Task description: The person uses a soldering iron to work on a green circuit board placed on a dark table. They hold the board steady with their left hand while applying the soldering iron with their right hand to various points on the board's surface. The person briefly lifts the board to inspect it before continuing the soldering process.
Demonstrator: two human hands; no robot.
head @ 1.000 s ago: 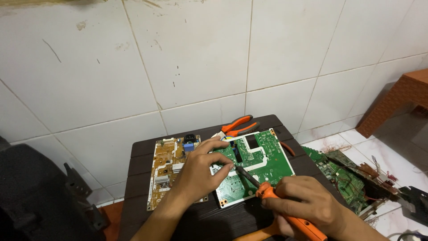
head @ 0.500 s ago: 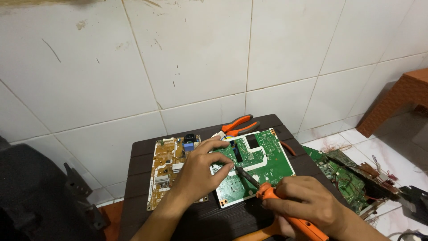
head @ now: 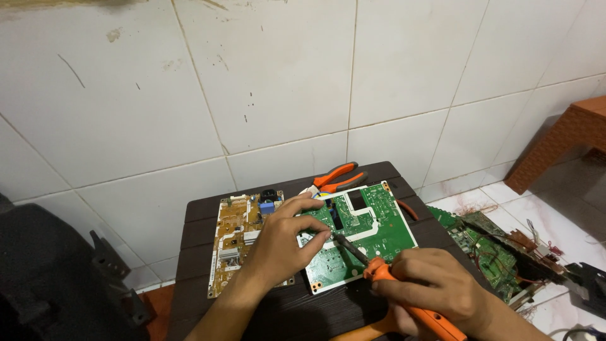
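A green circuit board (head: pixel 379 221) lies on a small dark wooden table (head: pixel 196 233). My left hand (head: pixel 284 240) rests on the board's left part, thumb and fingers pinched near a small spot on it. My right hand (head: pixel 435 290) grips an orange-handled soldering iron (head: pixel 404 303), its dark tip touching the board just right of my left fingertips. A tan circuit board (head: pixel 233 240) lies to the left, partly under my left hand.
Orange-handled pliers (head: pixel 338 178) lie at the table's far edge. More green boards and wires (head: pixel 492 252) sit on the tiled floor at right. A black object (head: pixel 44 278) stands at left. The white tiled wall (head: pixel 252 82) is right behind the table.
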